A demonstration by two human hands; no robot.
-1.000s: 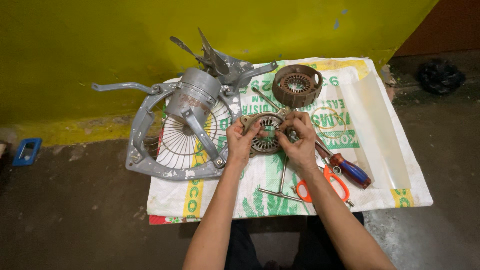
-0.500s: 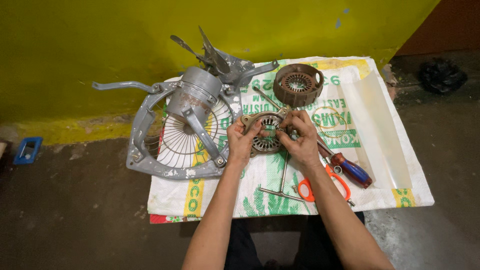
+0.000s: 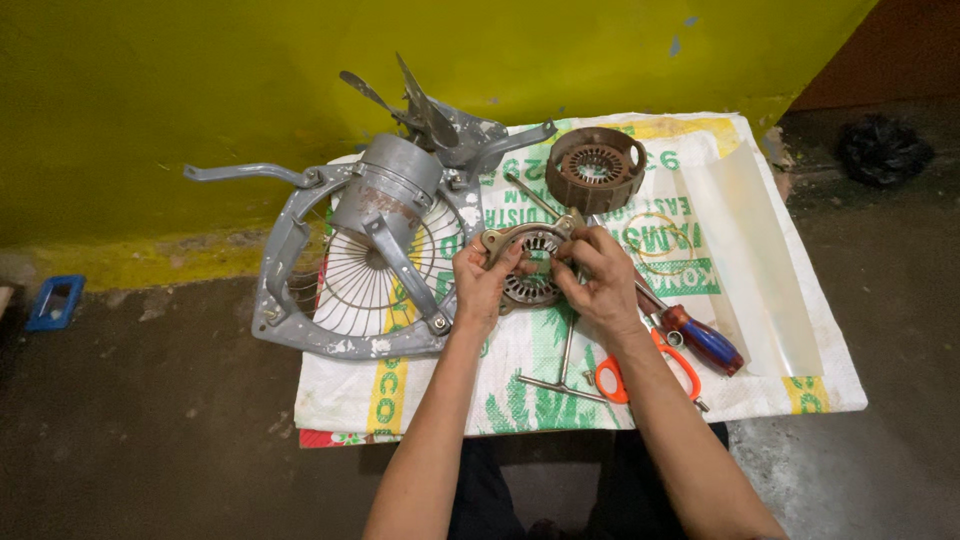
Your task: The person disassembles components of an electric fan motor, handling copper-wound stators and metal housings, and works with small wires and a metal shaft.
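Nearest to us, on the woven sack (image 3: 760, 385) spread over the floor, lie orange-handled scissors (image 3: 640, 375) and a metal T-handled wrench (image 3: 562, 375), just beside our right forearm. A screwdriver with a red and blue handle (image 3: 705, 340) lies to the right of them.

Above these, our left hand (image 3: 482, 288) and right hand (image 3: 595, 280) meet over a round metal motor plate (image 3: 530, 265). Left fingers are closed on its left rim; right fingers are curled on its right side, thumb pressed on top. Both grips are clamped on the plate, which sits lifted and slightly tilted over the middle of the sack. We cannot tell whether the right fingers also pinch a smaller part.

To the left, a grey fan guard frame (image 3: 290, 250) with wire grille lies flat, half on the sack, with a grey motor housing (image 3: 390, 190) mounted across it.

Farther out, a rusty brown stator ring (image 3: 595, 170) rests on the sack. Grey fan blades (image 3: 425, 105) stand near the yellow wall (image 3: 200, 70).
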